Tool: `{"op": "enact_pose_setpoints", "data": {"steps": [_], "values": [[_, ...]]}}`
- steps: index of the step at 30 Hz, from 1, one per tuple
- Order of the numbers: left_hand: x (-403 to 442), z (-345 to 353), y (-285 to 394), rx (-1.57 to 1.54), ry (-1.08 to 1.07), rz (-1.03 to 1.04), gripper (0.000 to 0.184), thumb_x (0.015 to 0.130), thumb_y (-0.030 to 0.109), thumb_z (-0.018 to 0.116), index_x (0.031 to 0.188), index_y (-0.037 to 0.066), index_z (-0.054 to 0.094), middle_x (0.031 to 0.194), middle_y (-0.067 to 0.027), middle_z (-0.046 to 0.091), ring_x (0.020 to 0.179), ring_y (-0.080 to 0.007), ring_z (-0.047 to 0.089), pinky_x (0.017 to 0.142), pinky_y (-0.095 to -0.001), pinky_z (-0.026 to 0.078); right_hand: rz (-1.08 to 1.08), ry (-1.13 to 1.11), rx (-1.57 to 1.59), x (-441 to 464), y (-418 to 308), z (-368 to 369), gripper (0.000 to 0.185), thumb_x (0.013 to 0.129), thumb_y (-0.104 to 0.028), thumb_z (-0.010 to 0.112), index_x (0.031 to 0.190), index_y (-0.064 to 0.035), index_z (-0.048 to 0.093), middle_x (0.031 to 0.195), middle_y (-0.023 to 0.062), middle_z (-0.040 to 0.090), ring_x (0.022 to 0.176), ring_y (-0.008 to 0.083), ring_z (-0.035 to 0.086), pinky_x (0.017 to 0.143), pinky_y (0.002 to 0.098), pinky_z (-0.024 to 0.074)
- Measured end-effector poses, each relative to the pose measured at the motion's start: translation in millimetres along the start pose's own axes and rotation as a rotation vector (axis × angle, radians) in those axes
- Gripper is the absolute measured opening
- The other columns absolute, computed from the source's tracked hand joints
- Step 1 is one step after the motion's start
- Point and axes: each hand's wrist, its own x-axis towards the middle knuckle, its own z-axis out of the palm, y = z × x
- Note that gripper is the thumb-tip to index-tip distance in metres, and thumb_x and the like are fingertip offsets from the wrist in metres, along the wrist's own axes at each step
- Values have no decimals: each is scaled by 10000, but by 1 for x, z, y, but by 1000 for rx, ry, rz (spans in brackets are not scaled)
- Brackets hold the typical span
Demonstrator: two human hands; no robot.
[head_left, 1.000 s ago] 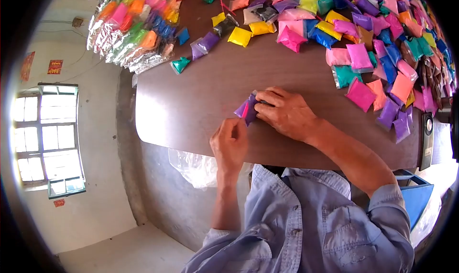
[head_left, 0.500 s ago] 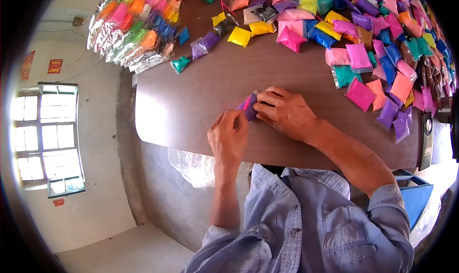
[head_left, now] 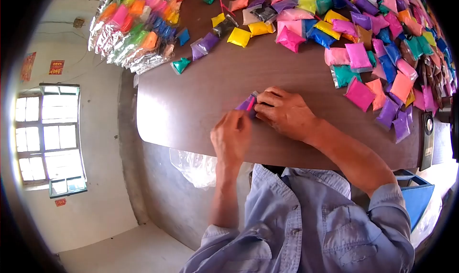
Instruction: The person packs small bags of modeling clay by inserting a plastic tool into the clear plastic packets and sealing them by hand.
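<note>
A small purple packet [head_left: 243,104] lies on the brown table between my two hands. My right hand [head_left: 287,114] comes in from the right and pinches the packet's right end, its fingers curled down against the tabletop. A thin pink stick [head_left: 251,103] slants across the packet. Its lower end runs into the closed fingers of my left hand [head_left: 231,133], which is slightly blurred. Those fingertips are at the packet's near edge, and the grip itself is partly hidden.
A large heap of colourful packets [head_left: 358,55] covers the table's far right. Clear bags of packets [head_left: 136,27] are piled at the far left. Below the table's near edge hangs clear plastic [head_left: 193,168]. A blue stool-like object [head_left: 416,196] stands at lower right.
My left hand has shifted slightly to the right, and the pink stick has moved rightward along the packet with it. My right hand stays nearly still on the packet.
</note>
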Motion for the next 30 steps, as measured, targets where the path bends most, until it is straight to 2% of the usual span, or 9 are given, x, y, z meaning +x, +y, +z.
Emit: {"op": "enact_pose_setpoints", "data": {"steps": [5, 7, 8, 14, 18, 20, 26, 29, 30], "values": [[3, -5, -11, 50, -14, -29, 36, 875, 22, 700, 845, 10, 685, 715, -159, 657, 584, -231, 622, 601, -364, 501, -33, -5, -31, -2, 2, 0, 80, 859, -160, 669, 908, -106, 701, 1105, 29, 672, 1117, 233, 621, 847, 345, 588], [5, -11, -22, 87, -18, -124, 83, 872, 81, 684, 807, 40, 653, 743, -151, 672, 652, -349, 658, 625, -440, 510, -21, -22, -31, -1, 2, 0, 77, 855, -157, 666, 902, -106, 700, 1091, 28, 668, 1113, 232, 621, 845, 346, 589], [7, -15, -27, 96, -9, -105, 91, 891, 79, 687, 824, 22, 663, 712, -146, 657, 609, -301, 634, 610, -408, 502, -8, -44, -30, -2, 1, 0, 74, 851, -154, 664, 896, -106, 700, 1077, 27, 665, 1109, 230, 621, 843, 346, 589], [-3, -21, -27, -71, 135, -241, 46, 917, 55, 712, 900, 14, 705, 701, -107, 654, 606, -195, 613, 607, -319, 492, 6, 10, 14, -1, 0, -2, 65, 877, -170, 698, 880, -105, 693, 1026, 28, 657, 1075, 230, 627, 836, 348, 583], [-12, -24, -37, -102, 116, -256, 25, 912, 41, 719, 918, 18, 708, 751, -103, 682, 640, -187, 629, 604, -306, 495, -5, 6, 32, 1, -2, -4, 75, 881, -171, 725, 892, -102, 697, 1014, 27, 657, 1044, 232, 635, 830, 353, 580], [-13, -22, -44, -95, 134, -123, 62, 926, 68, 716, 917, 7, 727, 813, -88, 720, 669, -124, 641, 562, -281, 482, -8, 23, 41, 2, -1, -6, 87, 870, -161, 740, 911, -95, 701, 1011, 27, 656, 1021, 239, 643, 826, 359, 576], [1, -22, -57, -209, 120, -143, 61, 921, 52, 718, 955, 2, 729, 1056, -130, 739, 803, -173, 711, 568, -277, 531, 68, -15, 44, 5, -19, -12, 118, 866, -152, 755, 956, -89, 711, 1032, 31, 646, 991, 251, 658, 801, 372, 574], [2, -14, -60, -222, 47, -175, 55, 919, 44, 714, 951, 0, 725, 1017, -120, 748, 814, -179, 718, 590, -287, 550, 75, -57, 7, 10, -30, -12, 162, 849, -168, 777, 983, -99, 715, 1046, 30, 641, 972, 247, 670, 787, 375, 576], [2, -15, -58, -220, 59, -157, 57, 913, 44, 719, 939, -7, 721, 936, -119, 746, 780, -180, 712, 598, -293, 544, 71, -65, -3, 12, -32, -12, 162, 849, -168, 777, 983, -99, 715, 1046, 30, 641, 972, 247, 670, 787, 375, 576]]}}
